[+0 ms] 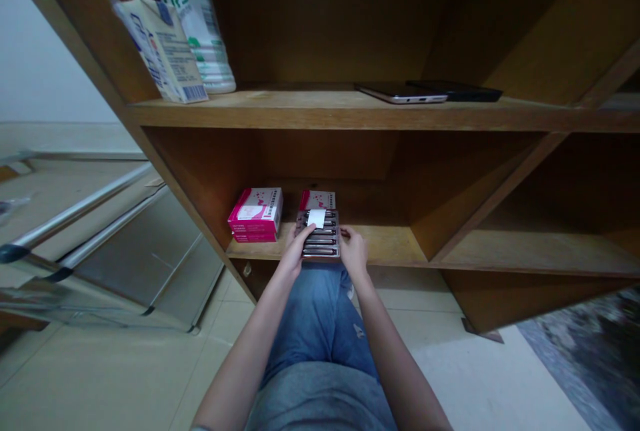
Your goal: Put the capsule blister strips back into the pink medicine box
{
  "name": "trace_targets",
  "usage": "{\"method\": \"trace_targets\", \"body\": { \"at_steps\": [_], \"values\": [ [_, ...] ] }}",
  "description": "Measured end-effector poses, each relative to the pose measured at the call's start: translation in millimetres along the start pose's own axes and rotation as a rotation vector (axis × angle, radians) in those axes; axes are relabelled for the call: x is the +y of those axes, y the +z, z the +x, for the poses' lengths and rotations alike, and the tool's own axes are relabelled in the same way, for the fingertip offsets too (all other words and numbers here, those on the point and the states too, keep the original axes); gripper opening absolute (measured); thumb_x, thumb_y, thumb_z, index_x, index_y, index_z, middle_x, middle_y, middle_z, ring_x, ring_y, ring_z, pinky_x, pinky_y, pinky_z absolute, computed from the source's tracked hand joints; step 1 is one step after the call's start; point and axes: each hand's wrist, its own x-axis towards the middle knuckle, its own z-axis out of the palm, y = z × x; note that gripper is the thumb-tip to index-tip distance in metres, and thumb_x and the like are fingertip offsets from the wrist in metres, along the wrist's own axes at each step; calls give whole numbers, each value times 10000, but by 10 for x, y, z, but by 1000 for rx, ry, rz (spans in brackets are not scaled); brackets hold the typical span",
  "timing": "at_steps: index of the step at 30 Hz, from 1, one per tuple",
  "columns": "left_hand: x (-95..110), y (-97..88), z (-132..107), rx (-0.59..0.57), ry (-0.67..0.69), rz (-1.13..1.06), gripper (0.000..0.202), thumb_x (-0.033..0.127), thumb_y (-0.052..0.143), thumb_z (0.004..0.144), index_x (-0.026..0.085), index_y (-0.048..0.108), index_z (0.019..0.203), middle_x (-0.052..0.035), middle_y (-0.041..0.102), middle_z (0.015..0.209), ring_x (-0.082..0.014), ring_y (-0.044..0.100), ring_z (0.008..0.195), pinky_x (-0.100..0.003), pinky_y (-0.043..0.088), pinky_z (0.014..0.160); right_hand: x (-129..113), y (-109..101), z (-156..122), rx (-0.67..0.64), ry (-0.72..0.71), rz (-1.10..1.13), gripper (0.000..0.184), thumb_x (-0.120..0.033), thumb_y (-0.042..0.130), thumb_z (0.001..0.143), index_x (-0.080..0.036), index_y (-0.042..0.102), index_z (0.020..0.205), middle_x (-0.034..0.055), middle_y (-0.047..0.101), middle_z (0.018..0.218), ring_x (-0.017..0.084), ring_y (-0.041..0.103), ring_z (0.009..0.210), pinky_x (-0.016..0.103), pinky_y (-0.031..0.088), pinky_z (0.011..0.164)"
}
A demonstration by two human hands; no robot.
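On the low wooden shelf (pixel 385 244), a tray of little dark bottles (pixel 318 241) sat at the near edge, gripped on both sides by the left hand (pixel 299 251) and right hand (pixel 354 251), and a slip could drop it, with little room beside the pink box (pixel 255 215) on the left.

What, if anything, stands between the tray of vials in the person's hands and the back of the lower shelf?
A pink-and-white box stands directly behind the tray of vials, blocking the way to the shelf's back panel. A stack of pink boxes sits to its left, clear of that line.
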Motion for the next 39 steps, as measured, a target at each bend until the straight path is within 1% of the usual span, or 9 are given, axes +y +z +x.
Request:
{"method": "trace_targets", "body": {
  "at_steps": [3,6,8,12,16,20,24,31,39],
  "values": [
    [-75,-65,2,-18,68,35,462,334,760,614,175,604,1019,-60,696,940,-177,665,834,-289,507,780,37,-9,-6,27,0,61,306,-374,448,866,-183,687,866,110,715,851,221,655,767,326,470,695],
    [-127,-144,13,-21,89,105,470,350,766,606,173,608,1011,-64,689,985,-173,659,854,-289,495,807,45,-5,-3,43,21,59,333,-404,447,867,-180,694,877,101,716,823,213,655,739,305,470,669],
    [-144,-185,32,-19,71,158,478,346,764,608,161,611,1021,-74,687,994,-183,656,871,-297,492,819,39,-3,3,22,55,56,328,-385,443,871,-178,690,932,94,719,850,207,656,753,295,472,681],
    [-125,-222,62,-87,44,217,498,333,752,628,148,592,1062,-103,675,1047,-206,651,916,-319,490,841,33,-1,13,10,85,20,345,-313,431,876,-163,643,1103,107,710,963,223,655,844,317,477,748],
    [-44,-221,56,-24,-6,285,602,305,783,596,184,533,1130,-99,665,1079,-203,649,937,-307,508,827,55,2,14,12,59,-14,383,-271,398,883,-146,605,1179,131,668,1108,250,627,980,358,461,844],
    [26,-228,69,-22,-153,348,618,385,758,619,233,505,1162,-80,676,1019,-208,669,818,-336,555,684,80,-6,16,-4,-15,-17,380,-289,371,898,-156,639,1133,119,666,1117,252,597,1032,375,439,890],
    [60,-241,122,-72,-222,365,540,412,736,627,225,537,1093,-56,692,860,-210,670,713,-374,568,598,90,-22,12,-18,-69,-14,370,-261,365,895,-172,648,1116,98,668,1114,242,585,1037,376,426,909],
    [107,-209,135,-77,-276,372,361,392,712,646,184,615,924,-62,687,721,-218,663,720,-409,576,616,71,-36,-13,-11,-62,-35,371,-198,371,869,-160,644,1118,105,660,1118,247,573,1024,374,413,914],
    [86,-203,161,-12,-281,314,335,384,707,655,158,630,890,-81,700,714,-202,668,683,-389,576,642,76,-45,-28,-1,-81,-39,372,-195,366,851,-147,654,1082,123,670,1075,258,573,991,392,417,888]
  ]
}}
